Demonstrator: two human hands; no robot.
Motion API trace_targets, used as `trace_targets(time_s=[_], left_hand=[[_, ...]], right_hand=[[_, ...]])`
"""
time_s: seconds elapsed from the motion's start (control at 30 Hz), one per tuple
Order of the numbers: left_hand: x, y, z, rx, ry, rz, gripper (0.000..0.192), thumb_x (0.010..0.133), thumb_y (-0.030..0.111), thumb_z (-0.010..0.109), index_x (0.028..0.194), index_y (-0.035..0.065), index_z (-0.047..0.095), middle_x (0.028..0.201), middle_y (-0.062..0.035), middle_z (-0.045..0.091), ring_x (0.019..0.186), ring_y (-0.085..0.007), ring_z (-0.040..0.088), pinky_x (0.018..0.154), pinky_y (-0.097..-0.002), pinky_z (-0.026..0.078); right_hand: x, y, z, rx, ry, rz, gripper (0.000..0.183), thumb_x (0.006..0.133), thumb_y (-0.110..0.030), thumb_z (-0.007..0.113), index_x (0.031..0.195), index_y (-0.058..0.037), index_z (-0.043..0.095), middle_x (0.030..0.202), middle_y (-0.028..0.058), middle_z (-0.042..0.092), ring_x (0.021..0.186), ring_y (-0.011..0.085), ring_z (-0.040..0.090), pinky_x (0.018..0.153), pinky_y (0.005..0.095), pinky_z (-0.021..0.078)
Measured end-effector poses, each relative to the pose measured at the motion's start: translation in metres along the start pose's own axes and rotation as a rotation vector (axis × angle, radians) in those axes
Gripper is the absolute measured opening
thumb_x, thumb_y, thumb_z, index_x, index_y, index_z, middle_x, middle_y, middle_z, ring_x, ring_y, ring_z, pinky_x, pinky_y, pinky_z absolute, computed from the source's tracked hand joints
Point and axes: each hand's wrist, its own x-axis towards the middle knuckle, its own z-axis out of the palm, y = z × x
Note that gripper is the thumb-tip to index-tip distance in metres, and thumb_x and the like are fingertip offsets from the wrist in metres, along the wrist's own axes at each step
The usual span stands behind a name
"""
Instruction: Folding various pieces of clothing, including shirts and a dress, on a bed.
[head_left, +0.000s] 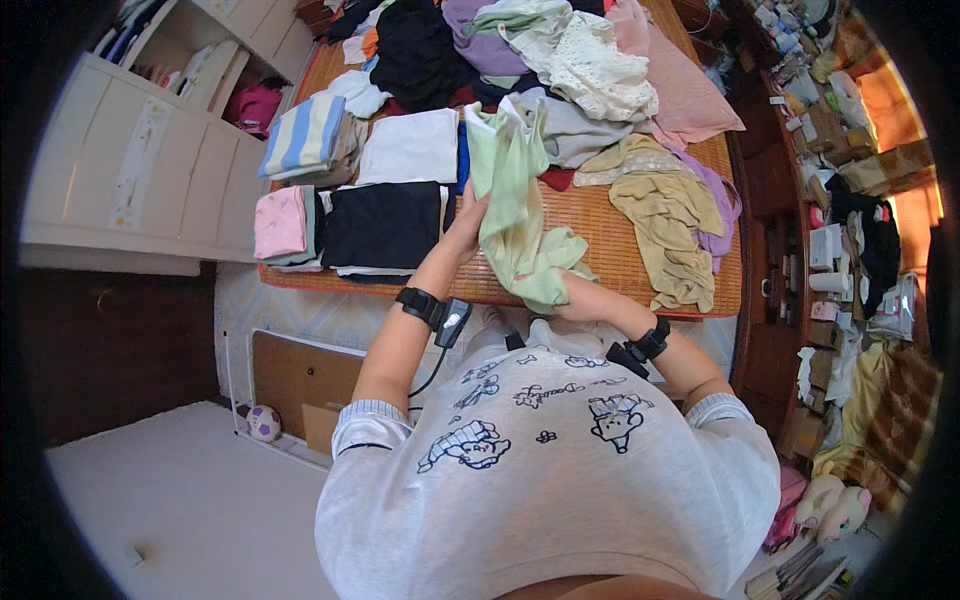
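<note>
A light green garment (504, 199) with white edging hangs bunched between my two hands, over the front part of a bed covered with a woven bamboo mat (600, 255). My left hand (471, 217) grips its left side, with the fingers partly behind the cloth. At its lower end my right hand (574, 296) is closed on the fabric, and folds hide some of those fingers. Just left of my left hand lies a folded black garment (386, 225). Behind that is a folded white garment (411, 146). A crumpled khaki garment (667, 217) spreads to the right.
Folded pink cloth (280, 225) and a blue-and-yellow striped piece (304, 135) are stacked at the left edge. Loose clothes, including a white eyelet garment (585, 67), heap at the back. White cabinets (150, 157) stand left; cluttered shelves (825, 247) line the right.
</note>
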Motion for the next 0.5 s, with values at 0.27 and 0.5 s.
trace_targets(time_s=[0.27, 0.5], left_hand=[[-0.011, -0.007, 0.019, -0.179, -0.109, -0.206, 0.035, 0.086, 0.020, 0.048, 0.116, 0.0038, 0.045, 0.104, -0.0079, 0.055, 0.089, -0.0156, 0.057, 0.073, -0.0302, 0.049], [-0.024, 0.011, 0.025, 0.296, -0.260, -0.124, 0.035, 0.077, 0.011, 0.050, 0.110, -0.0004, 0.050, 0.096, -0.0071, 0.058, 0.084, -0.0147, 0.056, 0.074, -0.0268, 0.045]], right_hand=[[-0.017, -0.007, -0.023, 0.222, 0.073, 0.266, 0.047, 0.077, -0.027, 0.062, 0.117, -0.0078, 0.047, 0.101, 0.0099, 0.056, 0.093, 0.0176, 0.053, 0.078, 0.0279, 0.0428], [-0.027, 0.001, -0.065, 1.057, 0.615, 0.246, 0.060, 0.076, -0.028, 0.063, 0.126, -0.0085, 0.035, 0.109, 0.0047, 0.050, 0.094, 0.0140, 0.049, 0.077, 0.0261, 0.0424]])
